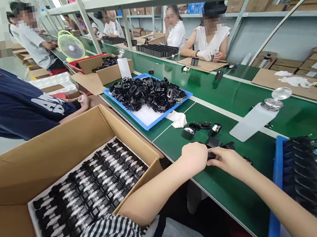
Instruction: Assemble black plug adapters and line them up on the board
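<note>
My left hand [196,157] is closed at the edge of the green bench, its fingers bent away and largely hidden. Against it, my right hand [227,160] pinches a small black plastic part [211,155] between thumb and fingers. Both hands meet at this part, whose exact kind I cannot make out. Just beyond them lie several loose black pieces, among them a black housing with a pale inside [216,128] and a rounded black piece with a white face [188,131]. A black block [213,142] sits right behind my fingers.
On my left stands a cardboard box [129,127] holding rows of black parts. A blue-rimmed tray [147,126] carries heaped black housings [148,92]. To the right are a white dispenser bottle [251,123] and a blue tray [275,200] with lined-up black pieces [302,180]. Co-workers sit around.
</note>
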Demonstrator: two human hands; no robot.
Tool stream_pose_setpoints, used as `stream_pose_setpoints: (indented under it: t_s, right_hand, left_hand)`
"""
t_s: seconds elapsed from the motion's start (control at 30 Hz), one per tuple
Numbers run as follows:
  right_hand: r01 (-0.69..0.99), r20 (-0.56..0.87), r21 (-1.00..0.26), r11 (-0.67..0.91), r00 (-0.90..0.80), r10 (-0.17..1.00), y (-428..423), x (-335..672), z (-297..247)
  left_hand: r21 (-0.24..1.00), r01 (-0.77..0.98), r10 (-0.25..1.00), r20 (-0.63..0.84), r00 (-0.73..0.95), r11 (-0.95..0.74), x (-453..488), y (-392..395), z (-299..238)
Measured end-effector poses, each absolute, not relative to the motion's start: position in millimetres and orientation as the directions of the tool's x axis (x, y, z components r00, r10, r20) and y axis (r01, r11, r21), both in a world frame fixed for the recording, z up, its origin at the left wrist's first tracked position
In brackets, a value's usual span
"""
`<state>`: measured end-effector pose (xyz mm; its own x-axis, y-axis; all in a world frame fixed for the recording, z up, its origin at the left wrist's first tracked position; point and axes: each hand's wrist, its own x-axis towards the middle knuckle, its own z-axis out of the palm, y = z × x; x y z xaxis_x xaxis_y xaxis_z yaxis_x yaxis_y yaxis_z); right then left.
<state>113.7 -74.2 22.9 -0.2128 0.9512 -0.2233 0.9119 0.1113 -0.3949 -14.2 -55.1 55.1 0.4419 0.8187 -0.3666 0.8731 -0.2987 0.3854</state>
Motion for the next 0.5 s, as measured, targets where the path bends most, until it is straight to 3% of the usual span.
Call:
stream_pose_setpoints:
  t_s: [0.13,0.23,0.3,0.37,0.43,0.5]
  right_hand:
    - [0.899,-0.19,-0.423,0.114,-0.211,0.959,-85,110,18]
    - [0.961,-0.129,-0.234,0.146,-0.179,0.975,-106,112,39]
    - [0.986,-0.014,-0.108,0.123,-0.126,0.992,-125,123,70]
    - [0.996,0.178,-0.092,0.009,0.007,0.984,-141,147,107]
    - [0.967,0.403,-0.142,-0.21,0.251,0.88,-149,187,137]
    - [0.882,0.428,-0.219,-0.418,0.472,0.771,-143,237,150]
  left_hand:
    - [0.278,0.897,0.875,-0.252,0.414,-0.345,-41,-26,92]
    - [0.183,0.957,0.96,-0.123,0.25,-0.226,-65,27,105]
    - [0.135,0.989,0.995,-0.082,0.064,-0.053,-74,63,94]
    - [0.136,0.99,0.997,-0.05,0.05,-0.043,-79,87,70]
    - [0.184,0.98,0.997,0.0,0.079,-0.077,-84,98,43]
    - [0.253,0.964,0.995,0.076,0.071,-0.088,-88,99,21]
